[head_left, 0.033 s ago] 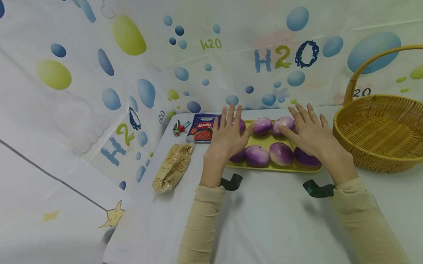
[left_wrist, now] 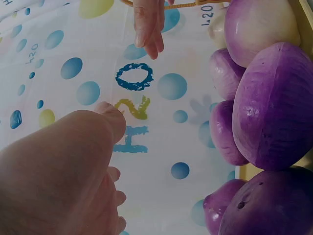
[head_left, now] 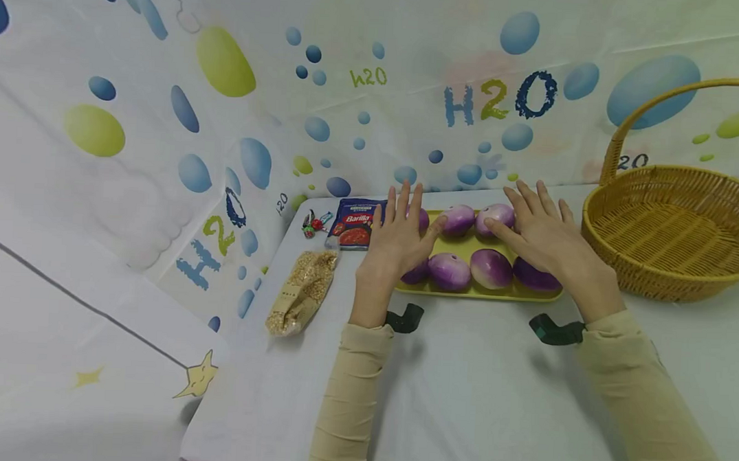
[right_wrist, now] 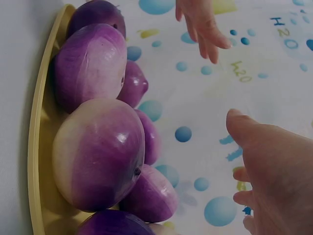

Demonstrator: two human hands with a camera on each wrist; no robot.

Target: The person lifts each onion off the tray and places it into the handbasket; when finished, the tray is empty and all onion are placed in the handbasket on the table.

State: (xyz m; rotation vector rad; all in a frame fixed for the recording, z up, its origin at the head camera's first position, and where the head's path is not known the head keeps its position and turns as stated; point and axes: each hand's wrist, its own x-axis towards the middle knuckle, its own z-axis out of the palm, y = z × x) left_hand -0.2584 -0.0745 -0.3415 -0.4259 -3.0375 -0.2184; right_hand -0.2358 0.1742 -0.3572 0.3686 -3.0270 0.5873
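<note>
A yellow tray holds several round purple-and-white vegetables that look like turnips, set in two rows. My left hand is over the tray's left end, fingers spread, and hides part of the vegetables there. Over the right end is my right hand, its fingers also extended and nothing in its grasp. In the left wrist view, a gap separates the left hand from the vegetables. The right wrist view likewise shows the right hand apart from the vegetables.
A wicker basket with a tall handle stands right of the tray. To the left lie a blue Barilla packet, small wrapped candies and a clear bag of yellowish grains. A printed cloth backdrop rises behind the table.
</note>
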